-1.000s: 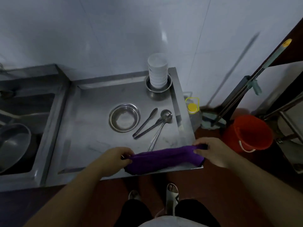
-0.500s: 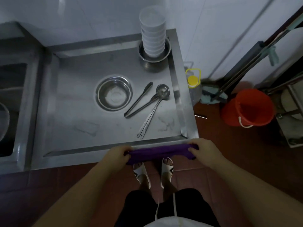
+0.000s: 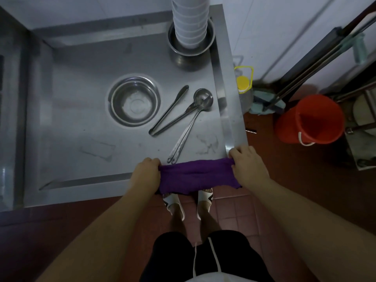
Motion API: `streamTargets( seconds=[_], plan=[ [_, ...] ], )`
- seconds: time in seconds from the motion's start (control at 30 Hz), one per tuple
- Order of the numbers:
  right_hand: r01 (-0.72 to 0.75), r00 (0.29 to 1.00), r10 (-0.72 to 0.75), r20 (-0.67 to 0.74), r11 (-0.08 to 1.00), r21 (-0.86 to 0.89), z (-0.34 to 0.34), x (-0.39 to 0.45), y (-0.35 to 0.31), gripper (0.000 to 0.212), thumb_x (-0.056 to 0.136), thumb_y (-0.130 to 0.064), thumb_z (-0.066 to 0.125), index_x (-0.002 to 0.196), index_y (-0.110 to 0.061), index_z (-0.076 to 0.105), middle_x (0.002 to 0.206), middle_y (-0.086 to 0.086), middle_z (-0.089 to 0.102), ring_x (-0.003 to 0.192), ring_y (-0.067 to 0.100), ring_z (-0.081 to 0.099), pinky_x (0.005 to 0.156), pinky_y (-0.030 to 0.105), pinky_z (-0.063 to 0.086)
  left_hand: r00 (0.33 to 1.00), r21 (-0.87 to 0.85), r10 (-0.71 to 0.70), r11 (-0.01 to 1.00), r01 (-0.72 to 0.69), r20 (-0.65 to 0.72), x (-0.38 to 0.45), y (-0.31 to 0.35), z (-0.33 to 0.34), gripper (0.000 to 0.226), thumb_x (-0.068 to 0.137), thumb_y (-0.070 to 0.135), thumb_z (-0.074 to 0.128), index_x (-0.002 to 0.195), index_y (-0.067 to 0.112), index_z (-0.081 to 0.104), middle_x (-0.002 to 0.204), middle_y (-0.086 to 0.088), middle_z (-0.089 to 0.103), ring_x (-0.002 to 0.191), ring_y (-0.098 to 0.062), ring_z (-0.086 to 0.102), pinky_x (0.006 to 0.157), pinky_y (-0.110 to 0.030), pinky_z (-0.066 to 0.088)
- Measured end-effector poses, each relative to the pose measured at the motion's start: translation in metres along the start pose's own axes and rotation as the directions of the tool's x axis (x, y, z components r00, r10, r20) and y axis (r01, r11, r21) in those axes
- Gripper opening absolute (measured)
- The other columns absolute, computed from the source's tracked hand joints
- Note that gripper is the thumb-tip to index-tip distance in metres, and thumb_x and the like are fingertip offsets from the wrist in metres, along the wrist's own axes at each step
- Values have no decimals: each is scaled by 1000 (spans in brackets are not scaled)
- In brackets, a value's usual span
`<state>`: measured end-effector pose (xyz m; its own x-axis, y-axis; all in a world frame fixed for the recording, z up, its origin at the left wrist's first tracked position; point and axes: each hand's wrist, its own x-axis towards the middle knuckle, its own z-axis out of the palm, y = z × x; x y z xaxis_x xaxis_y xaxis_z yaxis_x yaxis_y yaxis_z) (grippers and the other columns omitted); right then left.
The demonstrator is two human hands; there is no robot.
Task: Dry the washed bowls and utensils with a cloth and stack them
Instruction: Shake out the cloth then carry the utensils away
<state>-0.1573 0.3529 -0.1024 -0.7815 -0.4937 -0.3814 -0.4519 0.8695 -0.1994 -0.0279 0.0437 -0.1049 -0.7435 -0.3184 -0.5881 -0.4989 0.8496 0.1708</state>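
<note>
Head view, left to right: steel bowl (image 3: 134, 101) on the steel counter (image 3: 61, 110); tongs (image 3: 168, 110) and ladles (image 3: 191, 121) beside it; white bowl stack (image 3: 190, 21) at far right corner. At the near edge, left hand (image 3: 147, 174) and right hand (image 3: 247, 164) each clamp an end of the purple cloth (image 3: 196, 177), stretched between them. Orange bucket (image 3: 309, 119) on the floor, right.

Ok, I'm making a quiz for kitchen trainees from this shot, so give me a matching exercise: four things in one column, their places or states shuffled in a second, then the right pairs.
Things:
1. purple cloth
2. stack of white bowls
3. shallow steel bowl
4. orange plastic bucket

Places or states:
A. on the floor, right of the counter
B. alone on the steel counter, left of the long-handled utensils
C. stretched between the left hand and right hand
D. standing inside a deep steel bowl

Pairs: 1-C, 2-D, 3-B, 4-A
</note>
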Motion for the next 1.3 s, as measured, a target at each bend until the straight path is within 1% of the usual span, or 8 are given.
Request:
streamTargets(
  seconds=[0.1,0.17,0.27,0.37,0.7,0.97,1.1,1.3],
  plan=[
    [114,993,-118,-26,988,-104,4,1,-6,20,79,-1,70,97,-8,71,101,13,64,92,34,58,72,45,51,1000,87,13,996,-12,-11,-1,-4,5,28,102,13,50,122,14,70,123,-10,59,111,-29,54,92,-41,52],
    [147,989,-143,43,979,-142,7,1,-8,21,86,-4,62,103,-9,75,103,10,67,98,31,60,80,44,51,999,157,24,987,-17,-38,-3,-6,9,28,103,18,53,123,18,73,125,-7,58,113,-27,53,93,-41,53],
    [87,992,-75,103,989,-118,7,4,-11,29,91,-8,55,113,-11,73,111,7,68,109,28,57,89,39,50,999,217,47,975,-42,-21,-7,-7,13,31,105,23,51,129,23,71,121,-5,60,111,-24,55,92,-38,52],
    [45,989,-28,144,992,-118,4,7,-18,27,92,-13,54,114,-11,70,114,8,66,114,27,55,93,39,51,998,161,54,986,-51,-19,-13,-7,12,36,108,30,45,138,25,63,125,-4,62,114,-23,56,96,-39,50],
    [28,993,-22,115,998,-51,-30,5,-33,24,93,-15,49,113,-14,63,113,8,64,106,28,56,88,41,48,991,161,51,986,-30,-127,-47,1,-15,44,99,39,54,140,22,60,137,-3,61,123,-25,56,100,-43,51],
    [-106,990,88,106,979,175,-60,2,-49,27,98,-20,51,121,-16,63,116,7,68,103,28,64,85,41,57,990,211,57,977,-29,-127,-60,15,-52,44,102,36,47,144,23,55,141,-2,57,125,-24,52,100,-39,48],
    [-214,976,186,117,925,313,-64,9,-60,25,98,-23,55,120,-17,64,109,6,69,89,22,58,74,35,50,986,213,95,975,-64,-139,-54,17,-64,47,104,38,47,149,24,49,144,-1,53,128,-23,51,102,-39,47],
    [-340,940,302,156,816,468,-60,36,-84,20,98,-23,58,112,-12,65,108,7,67,89,22,58,72,32,46,978,217,160,968,-129,-132,-20,10,-77,44,104,37,45,145,23,51,141,-1,54,124,-21,52,98,-36,47]
  ],
)
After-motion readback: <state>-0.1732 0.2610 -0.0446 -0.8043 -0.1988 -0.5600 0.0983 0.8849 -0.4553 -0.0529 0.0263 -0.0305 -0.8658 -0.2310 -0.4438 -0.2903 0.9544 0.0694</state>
